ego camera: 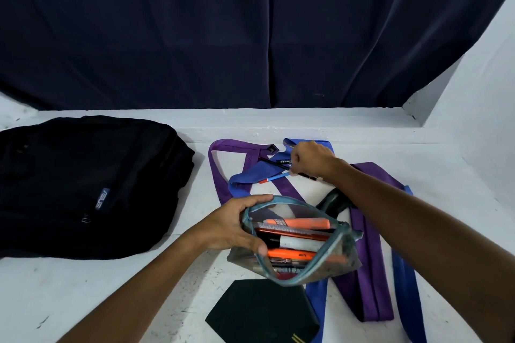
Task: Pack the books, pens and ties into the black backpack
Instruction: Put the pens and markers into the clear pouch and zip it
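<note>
Head view: left hand [232, 224] curled round the rim of an open clear pencil pouch [295, 242], holding it above the white counter [111, 287]. Right hand [312, 159] reaches forward, fingers closed on a blue pen [274, 177] over the ties [365, 245]. Black backpack [83, 186] lies well left.

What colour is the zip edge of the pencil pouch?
Teal blue on the pencil pouch, seen in the head view.
</note>
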A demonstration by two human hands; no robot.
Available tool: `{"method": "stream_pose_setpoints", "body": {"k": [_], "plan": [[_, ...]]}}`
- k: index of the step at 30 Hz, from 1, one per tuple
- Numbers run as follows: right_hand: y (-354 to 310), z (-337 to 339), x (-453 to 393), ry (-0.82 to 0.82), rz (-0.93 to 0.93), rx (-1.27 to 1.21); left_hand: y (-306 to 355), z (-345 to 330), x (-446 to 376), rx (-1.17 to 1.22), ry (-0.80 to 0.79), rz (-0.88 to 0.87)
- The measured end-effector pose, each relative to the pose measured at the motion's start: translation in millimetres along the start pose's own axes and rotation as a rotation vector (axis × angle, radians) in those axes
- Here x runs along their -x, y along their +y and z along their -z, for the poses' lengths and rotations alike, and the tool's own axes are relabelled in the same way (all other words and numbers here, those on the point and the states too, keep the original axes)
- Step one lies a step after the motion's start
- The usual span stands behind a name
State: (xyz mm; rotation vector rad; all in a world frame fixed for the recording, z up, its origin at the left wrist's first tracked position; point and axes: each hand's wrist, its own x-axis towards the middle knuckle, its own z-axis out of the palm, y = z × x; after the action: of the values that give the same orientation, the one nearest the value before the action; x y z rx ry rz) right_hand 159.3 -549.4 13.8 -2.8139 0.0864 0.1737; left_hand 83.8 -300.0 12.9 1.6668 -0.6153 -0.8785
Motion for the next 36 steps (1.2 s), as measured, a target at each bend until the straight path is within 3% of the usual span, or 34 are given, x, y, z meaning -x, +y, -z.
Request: {"method": "stream_pose_setpoints", "body": {"k": [3, 11, 18, 21, 23, 27, 30, 32, 36], "plan": [[-9, -1, -12, 0.051, 0.024, -0.132, -1, 1, 0, 0.007, -0.015, -0.019], [-21, -16, -31, -0.051, -0.054, -0.064, -2, 3, -3, 0.046, -0.026, -0.061], [-22, 25, -9, -0.017, 0.007, -0.524, -4, 5, -5, 0.054, -0.051, -0.076], [-27, 49, 17, -0.078, 0.028, -0.617, -5, 7, -6, 0.030, -0.045, -0.066], [-26, 58, 31, -0.121, 0.025, -0.521, -8, 9, -7, 0.032, -0.044, -0.041], [-21, 61, 44, -0.120, -0.036, -0.076, -8, 9, -7, 0.048, -0.081, -0.036], [-18, 65, 52, -0.171, -0.068, -0.041, -5, 9, -7, 0.031, -0.088, -0.022], [-20, 71, 59, -0.119, -0.044, -0.139, -6, 10, -7, 0.009, -0.061, -0.004], [-41, 83, 82, -0.101, 0.115, -0.678, -6, 10, -5, -0.002, -0.068, -0.007]]}}
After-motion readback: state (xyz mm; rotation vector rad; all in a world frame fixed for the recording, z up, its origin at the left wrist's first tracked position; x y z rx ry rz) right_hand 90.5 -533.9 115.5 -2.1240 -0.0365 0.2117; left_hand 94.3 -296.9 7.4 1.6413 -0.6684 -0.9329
